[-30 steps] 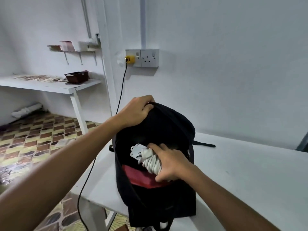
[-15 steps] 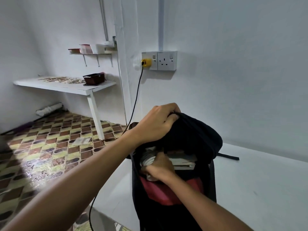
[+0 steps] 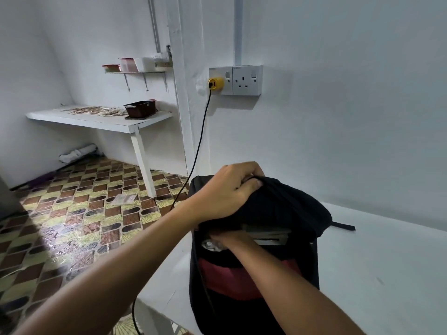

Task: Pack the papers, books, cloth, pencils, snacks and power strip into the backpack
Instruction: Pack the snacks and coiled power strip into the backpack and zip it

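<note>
A black backpack (image 3: 285, 209) stands upright on the white table (image 3: 387, 274) with its top open. My left hand (image 3: 226, 189) grips the top flap and holds it up. My right hand (image 3: 229, 239) reaches deep into the opening, fingers hidden, pushing the white power strip (image 3: 210, 245) down; only a small pale part of it shows. Grey edges of books or papers (image 3: 268, 234) lie inside behind my hand. A red cloth (image 3: 232, 279) fills the front of the opening.
A black cable (image 3: 198, 146) runs from a yellow plug in the wall socket (image 3: 235, 81) down past the backpack's left side. A white side table (image 3: 96, 119) with a dark tub stands at the far left above the patterned floor.
My right hand has pushed the power strip from above the opening down inside the backpack, so most of it is hidden. The view has shifted, showing the backpack lower in frame.
</note>
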The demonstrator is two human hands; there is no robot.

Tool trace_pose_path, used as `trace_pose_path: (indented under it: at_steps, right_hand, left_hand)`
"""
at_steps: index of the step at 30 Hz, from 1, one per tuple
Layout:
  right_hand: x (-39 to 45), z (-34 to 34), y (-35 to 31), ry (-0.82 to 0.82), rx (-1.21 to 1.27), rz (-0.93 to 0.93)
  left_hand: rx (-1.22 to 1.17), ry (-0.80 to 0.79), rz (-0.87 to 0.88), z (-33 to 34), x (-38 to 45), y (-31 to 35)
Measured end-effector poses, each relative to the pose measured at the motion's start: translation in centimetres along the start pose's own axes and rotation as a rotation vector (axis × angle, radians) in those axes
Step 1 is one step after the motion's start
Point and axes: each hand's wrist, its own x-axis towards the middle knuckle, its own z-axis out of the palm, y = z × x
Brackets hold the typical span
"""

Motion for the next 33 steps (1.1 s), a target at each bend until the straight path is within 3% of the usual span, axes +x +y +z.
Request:
trace_pose_path:
  at_steps: [5, 9, 11, 13, 15, 17, 19, 20, 22, 24, 26, 29, 33]
  right_hand:
    - [-5.9, -0.8, -2.0, -0.043, 0.083, 0.025]
    - [-13.2, -3.6, -2.9, -0.317, 0.147, -0.293]
    - [-16.1, -6.3, -2.3, -0.486, 0.418, -0.451]
    - [-17.6, -8.0, -0.8, -0.525, 0.781, -0.500]
    - [-17.7, -8.3, 1.5, -0.312, 1.052, -0.422]
    - [-16.5, -7.5, 4.4, 0.056, 1.121, -0.235]
    - [-14.9, -5.4, 7.8, 0.378, 0.901, 0.038]
    - [-14.3, -4.1, 9.6, 0.442, 0.728, 0.151]
    - [-13.8, -1.0, 12.0, 0.347, 0.451, 0.270]
    - [-13.8, 1.8, 13.0, 0.232, 0.334, 0.313]
    - [-14.0, 3.6, 12.9, 0.263, 0.272, 0.338]
    - [-14.4, 4.8, 12.8, 0.362, 0.313, 0.371]
    - [-15.5, 4.2, 12.8, 0.437, 0.566, 0.356]
  left_hand:
    - [-0.078, -0.088, -0.019, 0.4, -2.0, -1.3]
    - [-0.124, -0.324, -0.080, 1.0, -3.6, -2.8]
    - [-0.094, -0.490, -0.095, 1.8, -4.4, -3.8]
    - [-0.027, -0.649, -0.124, 3.1, -5.5, -4.7]
    - [0.117, -0.763, -0.192, 4.9, -6.5, -5.3]
    - [0.337, -0.884, -0.114, 6.4, -7.3, -4.9]
    - [0.404, -0.950, -0.056, 7.7, -7.8, -4.3]
    - [0.401, -0.954, -0.079, 8.0, -7.9, -3.6]
    - [0.407, -0.819, -0.090, 8.2, -7.8, -3.3]
    - [0.471, -0.566, -0.097, 8.7, -7.4, -3.1]
    - [0.719, -0.336, 0.014, 10.0, -7.1, -3.4]
    - [0.978, -0.182, 0.044, 12.0, -7.1, -4.8]
    - [1.015, -0.031, 0.104, 12.1, -7.1, -6.7]
